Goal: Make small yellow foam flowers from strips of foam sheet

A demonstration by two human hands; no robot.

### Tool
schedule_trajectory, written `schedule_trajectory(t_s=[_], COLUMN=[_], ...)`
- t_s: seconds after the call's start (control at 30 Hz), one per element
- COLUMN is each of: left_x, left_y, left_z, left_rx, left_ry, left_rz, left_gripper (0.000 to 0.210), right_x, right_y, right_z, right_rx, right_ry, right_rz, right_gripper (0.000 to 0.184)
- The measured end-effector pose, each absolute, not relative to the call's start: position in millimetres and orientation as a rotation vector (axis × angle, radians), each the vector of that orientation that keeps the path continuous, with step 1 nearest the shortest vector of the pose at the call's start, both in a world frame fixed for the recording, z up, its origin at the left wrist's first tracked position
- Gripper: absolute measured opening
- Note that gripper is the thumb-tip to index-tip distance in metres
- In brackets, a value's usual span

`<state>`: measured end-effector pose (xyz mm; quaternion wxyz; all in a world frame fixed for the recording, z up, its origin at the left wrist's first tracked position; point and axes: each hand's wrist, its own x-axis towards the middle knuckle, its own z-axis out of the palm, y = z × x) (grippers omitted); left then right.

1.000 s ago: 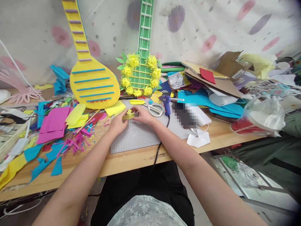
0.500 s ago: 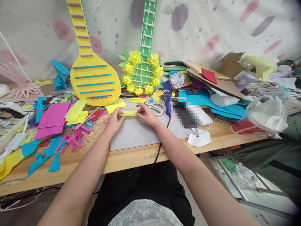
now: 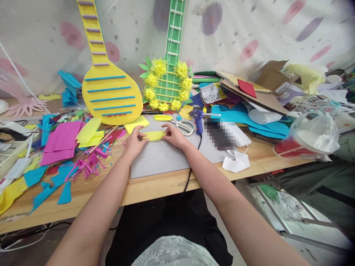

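A strip of yellow crepe paper (image 3: 154, 136) is stretched between my two hands over the grey cutting mat (image 3: 161, 157). My left hand (image 3: 135, 141) pinches its left end, and my right hand (image 3: 174, 136) pinches the right end. Just beyond the strip lie a yellow folded paper piece (image 3: 162, 118) and scissors with pale handles (image 3: 185, 127). A blue glue gun (image 3: 198, 122) rests to the right of my right hand, its cord running down past my forearm.
Behind the mat stand a yellow paper lute shape (image 3: 112, 94) and a green one with yellow paper flowers (image 3: 159, 68). Magenta paper (image 3: 62, 144) and scraps cover the left. Right of the mat are a blurred dark object (image 3: 219, 135) and a bagged red cup (image 3: 294, 144).
The yellow strip has tilted so that more of its flat face shows, and it looks wider. Both hands have stayed at its ends, with a slight shift of the fingers.
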<state>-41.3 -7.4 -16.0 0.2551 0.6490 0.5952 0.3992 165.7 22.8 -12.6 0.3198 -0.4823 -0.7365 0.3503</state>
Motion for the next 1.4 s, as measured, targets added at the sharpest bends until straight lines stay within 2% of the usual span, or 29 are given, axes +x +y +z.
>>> schedule_trajectory(t_s=[0.3,0.5,0.67,0.8,1.0,1.13,1.3,1.4], left_x=[-41.7,-41.9,-39.2,-46.3,-66.3,-64.4,-53.3,-51.3], left_y=[-8.2,-6.7,-13.4,-14.0,-7.9,-6.6,-4.4,-2.1], left_z=[-15.7,-19.5,-7.2,1.9,1.4,-4.8,-14.0,-17.8], left_rx=[1.827,1.893,1.963,1.926,1.886,1.916,1.920,1.846], left_ry=[1.625,1.598,1.661,1.792,1.868,1.782,1.614,1.625], left_rz=[1.056,1.240,1.098,1.120,1.271,1.413,1.468,1.499], left_gripper=[0.064,0.078,0.055,0.053,0.049,0.046,0.043,0.039], right_x=[167.0,165.5,167.1,171.8,172.6,170.1,165.9,162.4], right_y=[24.3,24.2,24.9,26.9,30.4,32.0,26.5,18.8], right_z=[-10.2,-6.2,-4.5,-1.8,-4.2,-10.3,-10.9,-2.2], right_rx=[-1.236,-1.262,-1.236,-1.182,-1.165,-1.155,-1.135,-0.998], right_ry=[-1.972,-1.845,-1.748,-1.560,-1.370,-1.482,-1.750,-2.024], right_rz=[0.975,1.085,1.165,1.152,1.087,1.004,0.741,0.763], right_gripper=[0.016,0.028,0.036,0.039,0.035,0.028,0.023,0.023])
